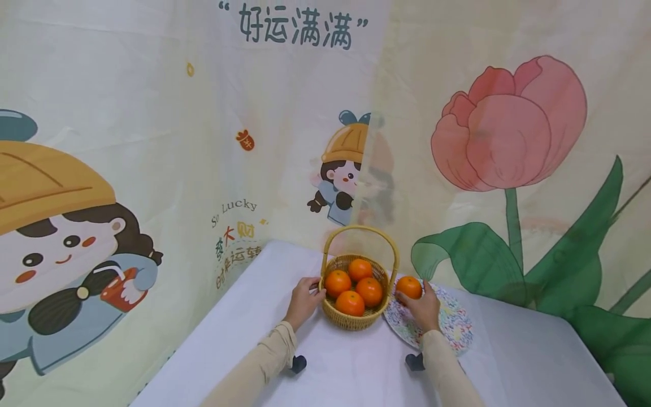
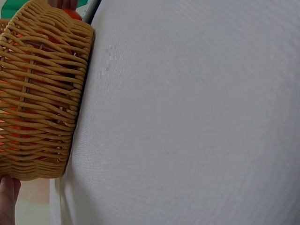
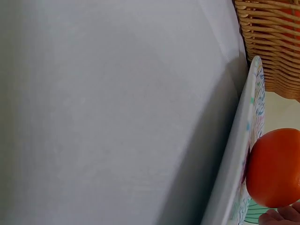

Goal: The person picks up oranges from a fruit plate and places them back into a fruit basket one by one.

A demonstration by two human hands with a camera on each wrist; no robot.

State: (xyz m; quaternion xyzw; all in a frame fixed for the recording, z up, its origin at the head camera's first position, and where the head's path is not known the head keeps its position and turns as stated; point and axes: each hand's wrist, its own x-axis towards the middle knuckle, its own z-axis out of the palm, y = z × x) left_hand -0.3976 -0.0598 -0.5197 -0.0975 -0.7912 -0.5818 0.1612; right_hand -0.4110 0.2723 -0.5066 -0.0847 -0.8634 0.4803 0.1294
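Note:
A round wicker basket point(image 1: 351, 321) with a hoop handle stands on the table, with several oranges point(image 1: 350, 303) inside. My left hand point(image 1: 305, 299) holds the basket's left rim by the handle's foot; the left wrist view shows a fingertip point(image 2: 6, 199) against the woven wall. To the right, a speckled multicoloured plate point(image 1: 456, 322) carries a single orange point(image 1: 408, 287). Around that orange are the thumb and fingers of my right hand point(image 1: 424, 308). From the right wrist, this orange point(image 3: 274, 168) appears low over the plate, fingertips point(image 3: 281, 214) beside it; whether it touches the plate cannot be told.
A white cloth point(image 1: 356, 367) covers the table, which ends at a printed fabric backdrop point(image 1: 285, 113) behind and at the left. The plate's left edge lies close against the basket. Dark wrist-camera mounts point(image 1: 415, 362) sit by both wrists.

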